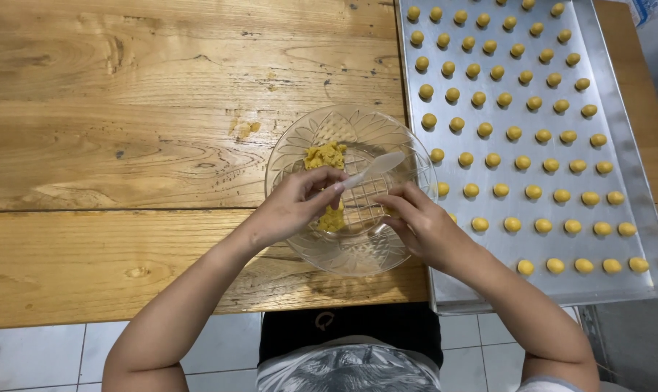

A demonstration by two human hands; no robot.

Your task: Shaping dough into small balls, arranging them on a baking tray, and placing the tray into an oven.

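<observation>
A clear patterned glass bowl (300, 149) sits at the table's front edge with lumps of yellow dough (326, 155) in it. My left hand (292, 205) reaches over the bowl and holds a white plastic spoon (376, 168) by its handle, the scoop pointing right. My right hand (419, 225) rests at the bowl's right rim, fingers pinched together over a small bit of dough that I can barely see. Just right of the bowl lies a metal baking tray (619, 116) covered with several rows of small yellow dough balls (515, 133).
The wooden table (125, 131) stretches to the left, with a small dough smear (245, 128) near the bowl. The tray overhangs the table's front edge. White floor tiles (38, 356) show below the table edge.
</observation>
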